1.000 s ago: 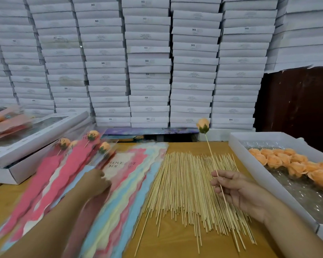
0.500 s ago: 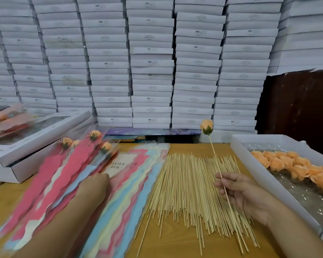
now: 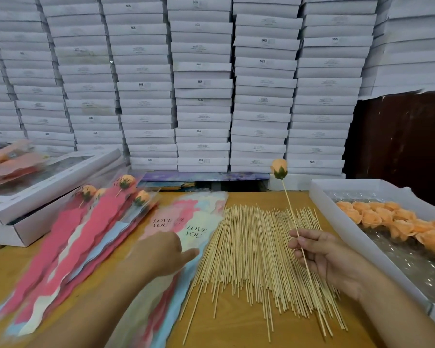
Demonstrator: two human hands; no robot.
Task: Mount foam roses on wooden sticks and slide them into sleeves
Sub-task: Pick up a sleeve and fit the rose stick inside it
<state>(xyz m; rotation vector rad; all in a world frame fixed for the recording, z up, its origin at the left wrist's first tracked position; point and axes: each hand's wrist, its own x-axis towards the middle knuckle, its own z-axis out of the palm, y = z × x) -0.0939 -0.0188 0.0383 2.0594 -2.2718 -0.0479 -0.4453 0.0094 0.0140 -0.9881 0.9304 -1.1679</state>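
My right hand (image 3: 324, 257) pinches a thin wooden stick (image 3: 290, 209) that stands nearly upright, with an orange foam rose (image 3: 278, 168) on its top end. Beneath it, a wide pile of bare sticks (image 3: 249, 259) lies on the wooden table. My left hand (image 3: 163, 252) rests on the stack of pastel "LOVE YOU" sleeves (image 3: 199, 217), thumb stretched toward the sticks. Further left lie several filled sleeves (image 3: 81, 234) with rose heads showing at their tops. Loose orange roses (image 3: 392, 222) fill a white box (image 3: 337, 222) at the right.
Stacks of flat white boxes (image 3: 201, 84) wall off the back of the table. A white windowed box (image 3: 48, 179) holding finished sleeves sits at the far left. Bare wood (image 3: 236, 332) shows near the front edge.
My left hand has moved right, off the filled sleeves and onto the empty sleeve stack. The right hand keeps holding the rose stick upright, nearly in place.
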